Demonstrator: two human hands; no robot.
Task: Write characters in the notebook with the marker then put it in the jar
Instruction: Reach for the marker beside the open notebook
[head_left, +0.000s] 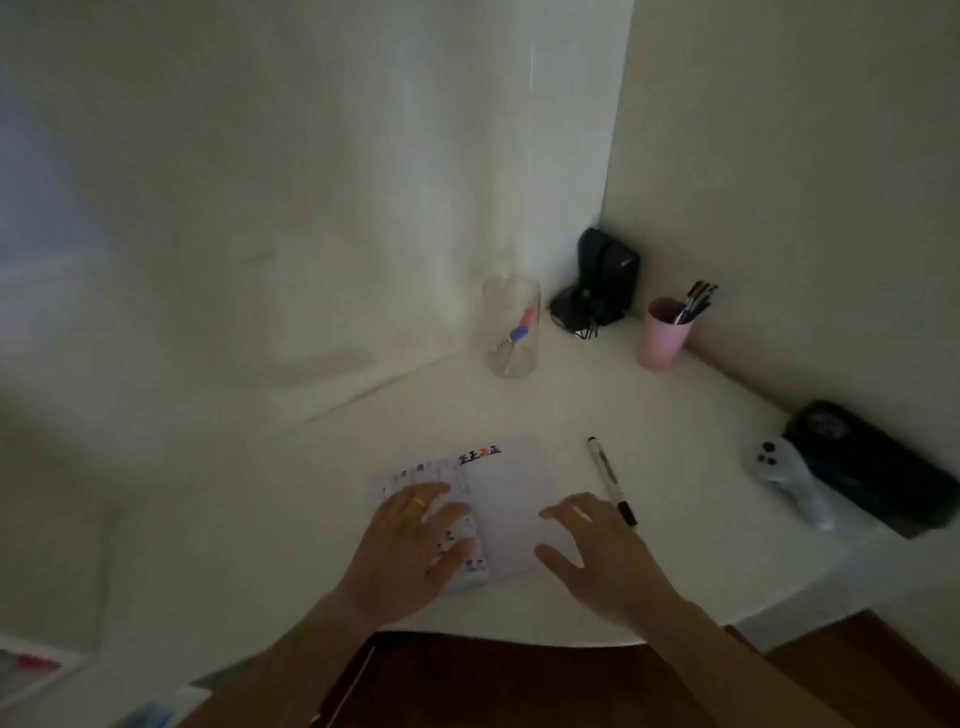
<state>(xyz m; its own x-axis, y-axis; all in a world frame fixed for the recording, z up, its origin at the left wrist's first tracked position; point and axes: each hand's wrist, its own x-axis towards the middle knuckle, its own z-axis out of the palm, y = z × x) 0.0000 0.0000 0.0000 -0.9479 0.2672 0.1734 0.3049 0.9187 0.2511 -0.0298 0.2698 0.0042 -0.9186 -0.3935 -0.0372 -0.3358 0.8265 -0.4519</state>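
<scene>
An open notebook (511, 493) lies on the white table (649, 415) with a few coloured characters along the top of its right page. My left hand (410, 551) rests flat on the left page, fingers spread, a ring on one finger. My right hand (597, 551) lies spread on the right page's lower right corner and holds nothing. A white marker with a black cap (610, 478) lies on the table just right of the notebook, close to my right fingertips. A clear glass jar (511, 327) stands at the back by the wall with a pen inside.
A pink cup (665, 335) with several dark pens stands at the back right. A black device (602, 280) sits in the corner. A white controller (789, 480) and a black case (872, 467) lie at the right. The table's front edge curves below my wrists.
</scene>
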